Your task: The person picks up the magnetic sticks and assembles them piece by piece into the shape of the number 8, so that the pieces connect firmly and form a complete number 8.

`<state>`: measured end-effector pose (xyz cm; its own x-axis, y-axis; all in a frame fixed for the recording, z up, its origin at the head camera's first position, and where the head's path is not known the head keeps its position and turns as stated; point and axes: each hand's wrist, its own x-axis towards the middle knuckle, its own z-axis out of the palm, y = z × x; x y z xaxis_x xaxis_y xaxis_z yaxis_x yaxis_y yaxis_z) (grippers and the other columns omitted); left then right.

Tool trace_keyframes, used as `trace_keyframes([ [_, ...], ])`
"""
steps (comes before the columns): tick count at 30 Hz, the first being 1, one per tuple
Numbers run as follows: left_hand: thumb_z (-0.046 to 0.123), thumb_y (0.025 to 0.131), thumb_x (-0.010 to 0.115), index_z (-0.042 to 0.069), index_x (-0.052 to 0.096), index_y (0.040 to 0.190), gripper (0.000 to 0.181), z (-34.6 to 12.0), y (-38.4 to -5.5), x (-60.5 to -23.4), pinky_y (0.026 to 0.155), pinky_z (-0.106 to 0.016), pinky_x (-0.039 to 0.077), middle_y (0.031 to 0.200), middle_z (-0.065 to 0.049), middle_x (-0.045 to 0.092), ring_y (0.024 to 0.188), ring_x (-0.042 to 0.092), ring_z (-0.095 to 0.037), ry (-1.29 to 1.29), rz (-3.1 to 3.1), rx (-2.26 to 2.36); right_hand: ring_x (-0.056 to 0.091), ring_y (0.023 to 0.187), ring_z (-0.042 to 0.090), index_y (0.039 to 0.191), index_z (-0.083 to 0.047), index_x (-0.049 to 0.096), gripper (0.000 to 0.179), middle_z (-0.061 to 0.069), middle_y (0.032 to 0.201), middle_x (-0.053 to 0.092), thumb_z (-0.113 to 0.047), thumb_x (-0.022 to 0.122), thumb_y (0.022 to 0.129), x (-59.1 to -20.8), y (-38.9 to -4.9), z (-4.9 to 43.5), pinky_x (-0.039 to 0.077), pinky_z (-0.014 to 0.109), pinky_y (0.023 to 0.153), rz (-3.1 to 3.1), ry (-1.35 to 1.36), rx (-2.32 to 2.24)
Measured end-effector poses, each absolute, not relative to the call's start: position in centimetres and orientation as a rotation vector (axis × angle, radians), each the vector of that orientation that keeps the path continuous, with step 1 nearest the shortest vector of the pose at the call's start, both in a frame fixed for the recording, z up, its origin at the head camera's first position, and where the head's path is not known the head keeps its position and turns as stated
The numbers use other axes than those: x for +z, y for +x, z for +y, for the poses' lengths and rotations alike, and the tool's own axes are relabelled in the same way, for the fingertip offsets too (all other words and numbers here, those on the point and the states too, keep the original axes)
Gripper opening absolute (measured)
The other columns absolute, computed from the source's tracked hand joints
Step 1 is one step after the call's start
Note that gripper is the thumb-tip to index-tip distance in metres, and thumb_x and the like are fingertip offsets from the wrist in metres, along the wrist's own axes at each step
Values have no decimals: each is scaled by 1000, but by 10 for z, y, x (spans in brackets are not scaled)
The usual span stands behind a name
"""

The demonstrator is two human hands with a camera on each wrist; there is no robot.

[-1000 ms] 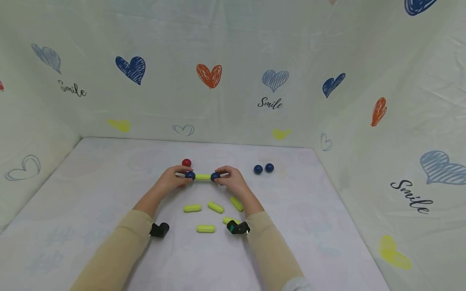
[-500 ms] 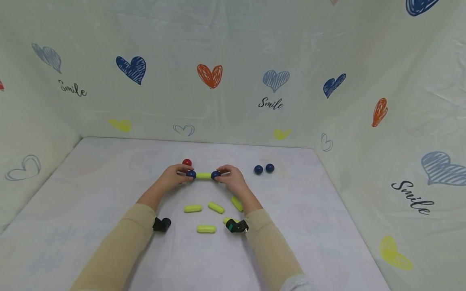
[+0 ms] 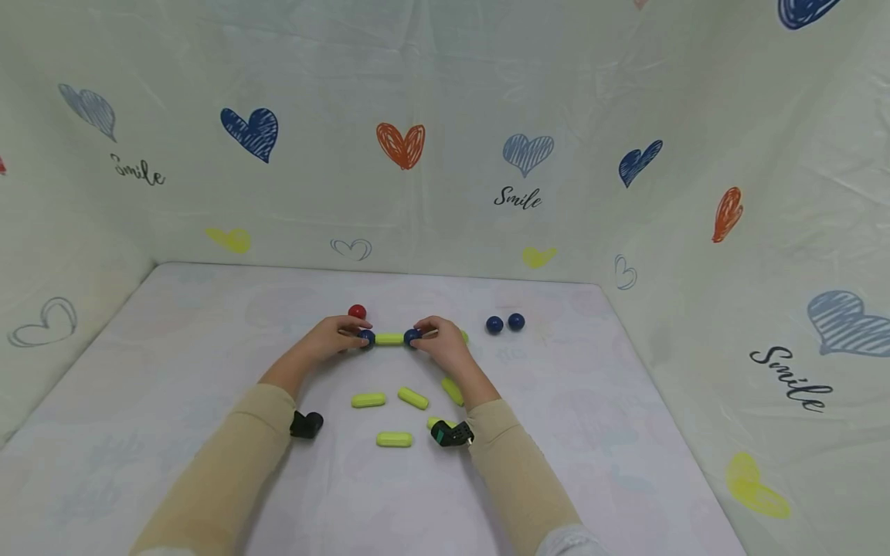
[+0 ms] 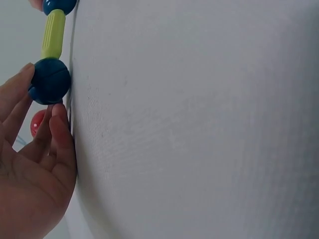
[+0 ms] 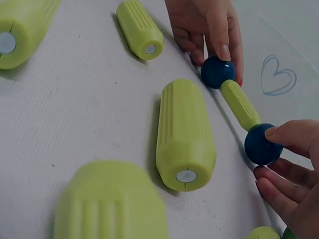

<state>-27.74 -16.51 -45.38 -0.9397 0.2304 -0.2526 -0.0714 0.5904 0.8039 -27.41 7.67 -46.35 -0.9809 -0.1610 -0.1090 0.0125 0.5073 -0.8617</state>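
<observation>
A yellow-green ribbed rod (image 3: 388, 339) links two dark blue balls into a straight bar. My left hand (image 3: 323, 340) pinches the left blue ball (image 4: 50, 81) between thumb and fingers. At the other end, the right blue ball (image 5: 262, 145) is pinched by my right hand (image 3: 445, 344). In the left wrist view, the bar hangs close to or on the table; I cannot tell which. Just behind my left fingers is a red ball (image 3: 357, 311). Part of another yellow-green rod (image 3: 465, 337) shows beyond my right hand, mostly hidden by it.
Several loose rods lie nearer me, including a front one (image 3: 394, 439), a left one (image 3: 368, 400) and a slanted one (image 3: 413, 398). One (image 3: 452, 390) is partly under my right forearm. Two blue balls (image 3: 494, 325) sit at the back right. A heart-printed curtain (image 3: 445, 216) backs the table.
Both hands, with the bar between them, rise slightly and then come down again, ending a touch to the right. A rod end has come into view beyond my right hand.
</observation>
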Motion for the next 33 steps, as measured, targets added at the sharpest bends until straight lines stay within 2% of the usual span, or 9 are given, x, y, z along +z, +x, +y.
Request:
trace_keyframes([
  [13,22,95,64,12,61,132,38,-177,-287,-460,89,-40,46,133,-18,51,105,51,-30,256,2494,1170,61,103,21,116,-9,66,30,6,114,63,-8,72,87,-457,-269,78,52,33,80,2586,-123,-1493],
  [21,27,93,68,12,62,132,42,-178,-286,-466,90,-39,45,134,-17,51,107,49,-30,188,2480,1256,61,99,21,114,-7,67,28,6,111,65,-9,74,86,-450,-253,81,52,33,82,2574,-188,-1574],
  [29,28,91,70,12,61,132,45,-180,-286,-469,85,-36,45,131,-16,52,104,48,-28,142,2464,1313,61,100,20,114,-6,66,28,5,110,65,-9,74,87,-451,-237,78,52,32,83,2512,-219,-1608],
  [33,30,93,68,11,60,133,45,-179,-285,-470,88,-37,45,133,-16,52,106,49,-29,139,2460,1332,61,98,20,114,-4,66,29,6,109,65,-10,74,87,-452,-229,74,52,33,83,2494,-265,-1619],
])
